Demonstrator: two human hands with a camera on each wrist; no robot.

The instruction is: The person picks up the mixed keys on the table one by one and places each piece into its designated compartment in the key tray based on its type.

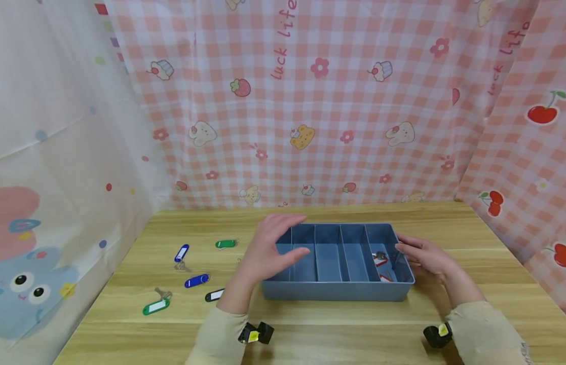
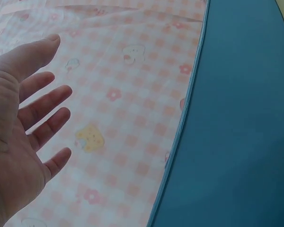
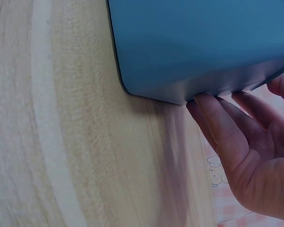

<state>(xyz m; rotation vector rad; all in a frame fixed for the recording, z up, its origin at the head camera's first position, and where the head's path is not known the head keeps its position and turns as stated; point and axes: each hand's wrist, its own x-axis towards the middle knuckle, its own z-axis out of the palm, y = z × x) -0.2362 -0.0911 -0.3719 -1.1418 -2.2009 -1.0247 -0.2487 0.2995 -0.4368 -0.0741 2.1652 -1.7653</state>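
Observation:
A blue-grey box [image 1: 337, 292] with several compartments in a row rests on the table. My left hand [image 1: 270, 248] is held over its left end, fingers apart and holding nothing, hiding part of that end. The left wrist view has the same hand [image 2: 23, 127] beside the box wall [image 2: 236, 123], apart from it. At the right end, my right hand [image 1: 426, 257] touches the outer wall. In the right wrist view, fingertips [image 3: 206, 101] rest against the end of the box [image 3: 199, 47]. Red key tags [image 1: 380, 260] with keys lie in the rightmost compartment.
Left of the box lie blue key tags [image 1: 196, 281], green key tags [image 1: 156, 306] and a black key tag [image 1: 214, 295], some with keys. A pink checked cloth [image 1: 319, 111] hangs behind the wooden table [image 1: 337, 324]; a white cloth [image 1: 73, 126] hangs at left.

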